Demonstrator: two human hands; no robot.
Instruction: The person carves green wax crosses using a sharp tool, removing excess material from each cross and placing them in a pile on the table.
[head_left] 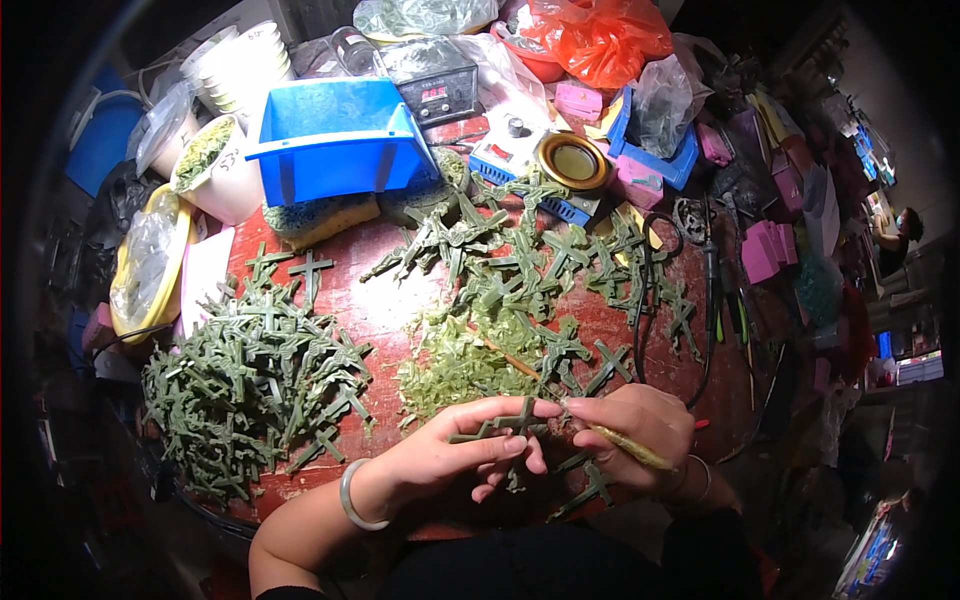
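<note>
In the head view, we see a green cross (526, 412) at the lower centre of the frame, between the thumb and index finger of the left hand (465, 435). These two fingers are clamped on it, while the lower fingers curl loosely beneath; whether it overlaps a second piece we cannot tell.

Just beside it, the right hand (648, 430) has its fingers closed around a slender yellowish tool (635, 449), its rear end slanting toward the lower right. The tip is too small for us to say whether it touches the cross. Another green cross (595, 485) lies just below this hand.

On the red bench (395, 300), we see a heap of green crosses (255, 395) at centre left and pale green shavings (460, 365) near the middle.
</note>
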